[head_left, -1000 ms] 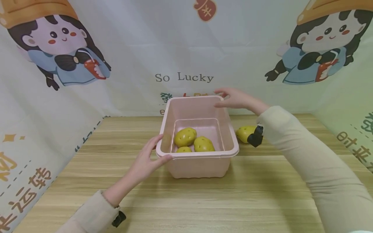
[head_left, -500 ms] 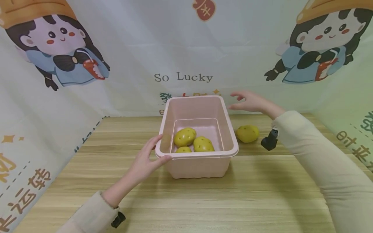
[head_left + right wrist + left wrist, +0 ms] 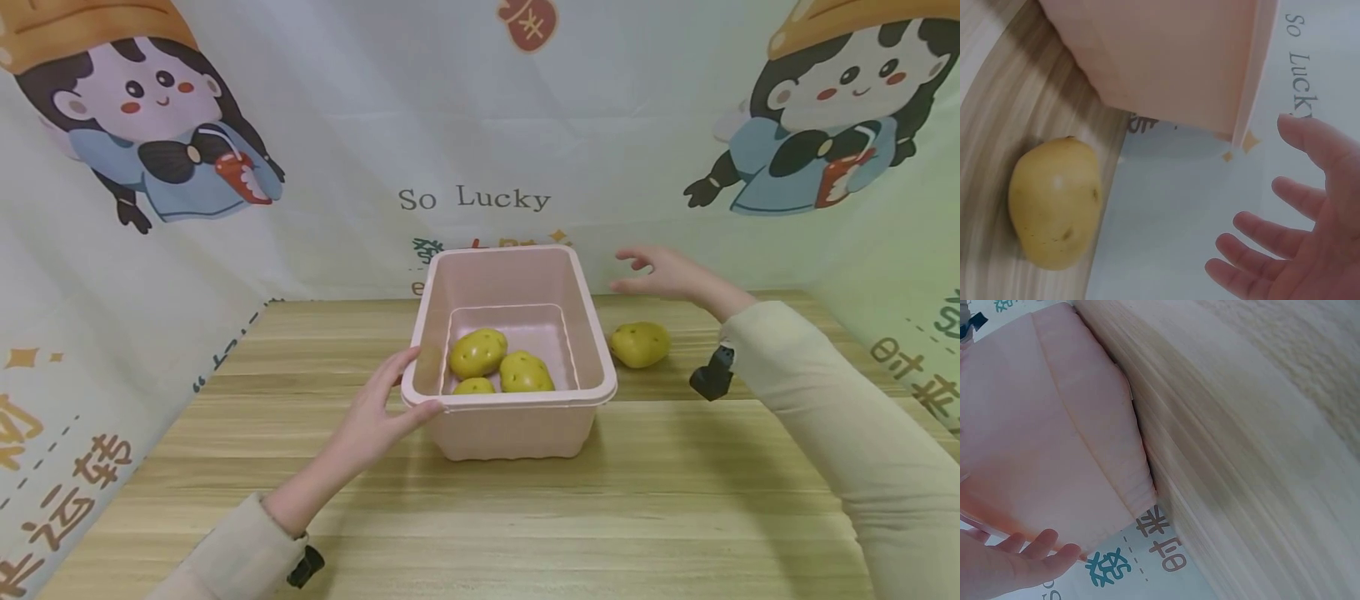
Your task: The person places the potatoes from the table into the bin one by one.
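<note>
A pink plastic bin (image 3: 510,432) stands on the wooden table with 3 yellow potatoes inside: one at the left (image 3: 478,353), one beside it (image 3: 527,372), and one partly hidden by the front rim (image 3: 474,386). My left hand (image 3: 375,408) touches the bin's front left corner, thumb along the front rim and fingers at the left side. In the left wrist view its fingers (image 3: 1041,544) lie fairly straight by the rim. Right of the bin lies another potato (image 3: 640,344). Above and behind that potato, my right hand (image 3: 663,273) hovers with spread, slightly bent fingers, holding nothing.
A printed cloth (image 3: 337,167) with cartoon figures and lettering hangs behind the wooden table (image 3: 480,525) and down both sides. The cloth meets the table's back edge close behind the bin and the loose potato.
My right hand has moved from over the bin's back right corner to the right, out past the rim, and slightly down. The left hand, bin and potatoes have stayed in place.
</note>
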Demonstrator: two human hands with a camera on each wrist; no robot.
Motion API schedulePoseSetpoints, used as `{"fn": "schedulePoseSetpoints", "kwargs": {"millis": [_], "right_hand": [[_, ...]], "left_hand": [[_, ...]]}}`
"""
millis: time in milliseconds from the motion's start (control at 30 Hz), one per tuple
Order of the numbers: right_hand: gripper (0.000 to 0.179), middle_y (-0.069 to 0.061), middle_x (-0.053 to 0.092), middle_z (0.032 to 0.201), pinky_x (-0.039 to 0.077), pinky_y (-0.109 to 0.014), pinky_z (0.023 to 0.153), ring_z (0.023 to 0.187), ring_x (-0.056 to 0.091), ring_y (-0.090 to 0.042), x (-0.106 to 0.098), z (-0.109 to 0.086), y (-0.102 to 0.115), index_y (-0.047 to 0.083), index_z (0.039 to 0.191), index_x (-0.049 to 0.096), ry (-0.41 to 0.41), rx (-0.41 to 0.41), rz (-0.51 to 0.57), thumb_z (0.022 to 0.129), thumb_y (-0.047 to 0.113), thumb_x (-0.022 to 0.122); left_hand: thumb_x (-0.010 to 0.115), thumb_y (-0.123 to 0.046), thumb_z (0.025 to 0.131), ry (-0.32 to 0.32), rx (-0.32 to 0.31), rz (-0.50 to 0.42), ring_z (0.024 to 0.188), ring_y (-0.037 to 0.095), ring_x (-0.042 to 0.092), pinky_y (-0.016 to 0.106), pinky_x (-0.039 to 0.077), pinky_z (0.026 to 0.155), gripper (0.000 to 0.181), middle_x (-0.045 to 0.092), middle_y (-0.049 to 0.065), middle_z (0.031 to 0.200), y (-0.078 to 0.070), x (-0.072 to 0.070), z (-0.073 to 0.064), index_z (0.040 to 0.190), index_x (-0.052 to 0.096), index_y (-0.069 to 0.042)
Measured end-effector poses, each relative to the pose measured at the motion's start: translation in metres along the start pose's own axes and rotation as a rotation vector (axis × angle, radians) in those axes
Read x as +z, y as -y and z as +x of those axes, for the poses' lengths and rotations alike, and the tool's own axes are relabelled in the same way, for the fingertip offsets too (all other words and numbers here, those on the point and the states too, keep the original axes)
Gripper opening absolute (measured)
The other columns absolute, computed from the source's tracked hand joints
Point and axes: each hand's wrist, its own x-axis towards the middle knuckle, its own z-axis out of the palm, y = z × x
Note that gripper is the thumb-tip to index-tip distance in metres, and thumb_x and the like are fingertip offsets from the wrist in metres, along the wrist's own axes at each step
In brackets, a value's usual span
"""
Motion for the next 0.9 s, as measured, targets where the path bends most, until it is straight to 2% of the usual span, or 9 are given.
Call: {"fn": "schedulePoseSetpoints", "kwargs": {"millis": [133, 633, 900], "right_hand": [[0.066, -0.034, 0.038, 0.133, 0.034, -0.058, 0.097, 0.121, 0.038, -0.046, 0.003, -0.002, -0.006, -0.003, 0.138, 0.032, 0.006, 0.010, -0.001, 0.089, 0.034, 0.057], [0.066, -0.036, 0.035, 0.133, 0.032, -0.060, 0.097, 0.122, 0.034, -0.048, 0.022, -0.004, -0.032, -0.007, 0.137, 0.031, 0.025, 0.003, -0.011, 0.089, 0.030, 0.057], [0.065, -0.036, 0.036, 0.133, 0.032, -0.061, 0.097, 0.121, 0.035, -0.049, 0.032, -0.007, -0.042, -0.005, 0.137, 0.032, 0.033, 0.023, -0.004, 0.090, 0.032, 0.055]], "left_hand": [[0.067, -0.037, 0.081, -0.006, 0.008, -0.001, 0.122, 0.032, 0.042, 0.058, 0.035, 0.096, 0.075, 0.031, 0.011, 0.146, 0.000, 0.000, 0.000, 0.142, 0.030, -0.014], [0.067, -0.038, 0.081, -0.002, 0.008, 0.005, 0.123, 0.032, 0.041, 0.058, 0.035, 0.097, 0.075, 0.032, 0.010, 0.145, 0.002, 0.000, 0.000, 0.142, 0.030, -0.014], [0.067, -0.039, 0.081, 0.001, 0.007, -0.001, 0.124, 0.033, 0.040, 0.059, 0.034, 0.097, 0.075, 0.030, 0.010, 0.146, 0.002, 0.000, 0.000, 0.142, 0.030, -0.015]]}}
